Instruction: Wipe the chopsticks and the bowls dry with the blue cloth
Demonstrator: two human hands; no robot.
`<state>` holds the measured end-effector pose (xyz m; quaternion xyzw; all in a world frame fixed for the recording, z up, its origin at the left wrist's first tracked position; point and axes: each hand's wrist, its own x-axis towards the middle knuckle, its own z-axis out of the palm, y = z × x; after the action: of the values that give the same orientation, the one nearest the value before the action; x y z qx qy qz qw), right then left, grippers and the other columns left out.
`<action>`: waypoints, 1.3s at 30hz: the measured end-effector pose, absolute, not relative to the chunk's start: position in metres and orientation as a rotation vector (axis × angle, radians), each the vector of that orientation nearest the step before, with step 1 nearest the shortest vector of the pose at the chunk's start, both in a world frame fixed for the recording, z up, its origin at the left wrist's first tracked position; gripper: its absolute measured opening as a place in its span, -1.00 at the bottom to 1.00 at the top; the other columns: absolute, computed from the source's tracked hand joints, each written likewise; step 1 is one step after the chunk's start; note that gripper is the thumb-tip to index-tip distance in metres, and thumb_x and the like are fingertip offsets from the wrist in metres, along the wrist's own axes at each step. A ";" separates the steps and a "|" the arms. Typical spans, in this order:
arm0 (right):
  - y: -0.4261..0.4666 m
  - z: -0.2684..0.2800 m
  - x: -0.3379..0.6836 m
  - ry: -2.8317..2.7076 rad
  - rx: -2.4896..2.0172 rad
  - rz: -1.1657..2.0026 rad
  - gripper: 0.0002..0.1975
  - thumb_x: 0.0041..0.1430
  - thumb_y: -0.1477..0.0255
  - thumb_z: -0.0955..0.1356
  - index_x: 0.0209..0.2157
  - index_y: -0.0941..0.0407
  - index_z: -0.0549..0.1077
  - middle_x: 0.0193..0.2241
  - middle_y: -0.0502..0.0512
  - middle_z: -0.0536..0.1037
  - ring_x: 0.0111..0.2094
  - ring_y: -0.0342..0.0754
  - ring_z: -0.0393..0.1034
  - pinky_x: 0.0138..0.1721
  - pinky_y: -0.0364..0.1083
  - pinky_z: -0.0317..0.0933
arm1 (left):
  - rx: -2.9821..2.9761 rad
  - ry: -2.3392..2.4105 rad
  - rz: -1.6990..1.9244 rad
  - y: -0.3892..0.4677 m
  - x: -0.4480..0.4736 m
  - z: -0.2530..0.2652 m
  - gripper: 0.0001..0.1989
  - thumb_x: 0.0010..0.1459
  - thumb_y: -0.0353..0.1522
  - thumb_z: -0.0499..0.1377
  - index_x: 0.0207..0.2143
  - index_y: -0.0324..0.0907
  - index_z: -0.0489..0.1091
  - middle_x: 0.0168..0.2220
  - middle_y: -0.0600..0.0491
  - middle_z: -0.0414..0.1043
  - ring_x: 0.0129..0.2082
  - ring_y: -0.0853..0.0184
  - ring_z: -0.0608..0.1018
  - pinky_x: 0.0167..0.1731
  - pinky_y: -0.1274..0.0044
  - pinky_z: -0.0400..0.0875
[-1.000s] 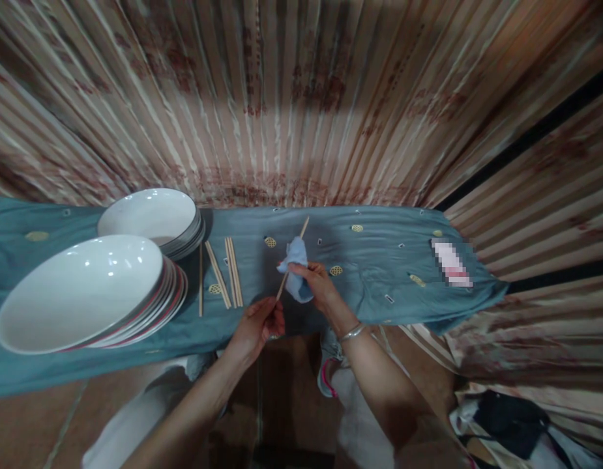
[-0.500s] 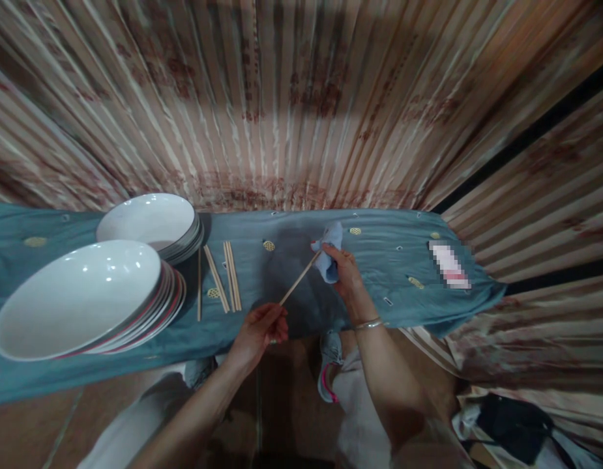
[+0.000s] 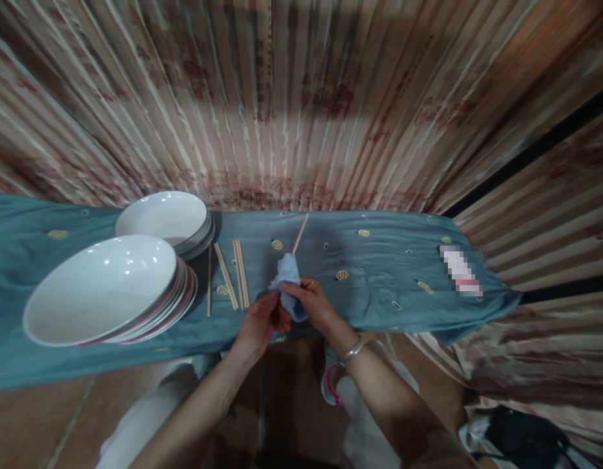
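My left hand (image 3: 264, 320) is closed around the near end of a wooden chopstick (image 3: 301, 233), whose far end sticks out away from me above the table. A light blue cloth (image 3: 289, 268) wraps the middle of that chopstick, and my right hand (image 3: 313, 301) pinches the cloth around it. Both hands nearly touch, and the lower part of the chopstick is hidden by cloth and fingers. To the left of the hands, several loose chopsticks (image 3: 241, 273) lie on the table roughly side by side.
A stack of large white plates (image 3: 100, 290) stands at the left on a teal tablecloth (image 3: 379, 286). Behind it is a stack of white bowls (image 3: 161, 218). A blurred white and pink item (image 3: 460, 270) lies at the right end. Pleated curtains (image 3: 291, 98) hang along the back.
My right hand has drawn the cloth down along the chopstick toward my left hand. The chopstick now points more steeply away, with its far end bare.
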<state>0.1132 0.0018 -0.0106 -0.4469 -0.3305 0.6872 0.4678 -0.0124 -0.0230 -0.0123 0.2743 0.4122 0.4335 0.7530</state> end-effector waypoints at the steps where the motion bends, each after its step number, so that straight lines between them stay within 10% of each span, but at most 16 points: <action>1: 0.000 -0.012 0.111 -0.825 -1.074 1.716 -0.65 -0.17 0.15 0.50 -0.52 0.17 0.55 -0.75 -0.05 0.44 -0.72 -0.19 0.23 -0.64 -0.17 0.06 | 0.593 0.900 0.949 -0.023 -0.013 -0.012 -0.54 -0.17 -0.04 0.38 -0.57 -0.22 0.33 -0.70 0.11 0.39 -0.73 0.46 0.41 -0.70 0.63 0.24; 28: 0.048 -0.003 0.190 -0.567 -1.170 1.193 -0.76 -0.21 0.27 0.49 -0.48 0.13 0.59 -0.54 0.01 0.59 -0.55 -0.16 0.35 -0.52 -0.16 0.14 | 0.632 0.939 0.803 -0.033 -0.007 -0.021 -0.51 -0.26 -0.03 0.41 -0.49 -0.25 0.40 -0.68 0.15 0.40 -0.72 0.49 0.41 -0.71 0.66 0.20; 39: 0.026 -0.009 0.143 -0.640 -1.182 1.479 -0.67 -0.28 0.24 0.54 -0.46 0.18 0.60 -0.65 -0.06 0.50 -0.64 -0.23 0.23 -0.55 -0.17 0.11 | 0.594 0.929 0.874 -0.027 -0.005 -0.017 -0.51 -0.27 -0.06 0.43 -0.49 -0.26 0.40 -0.68 0.15 0.40 -0.71 0.50 0.42 -0.70 0.67 0.22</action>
<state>0.1425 0.0260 -0.0087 -0.4975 -0.2692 0.6224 0.5409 -0.0046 -0.0272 -0.0170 0.2733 0.4271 0.4017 0.7626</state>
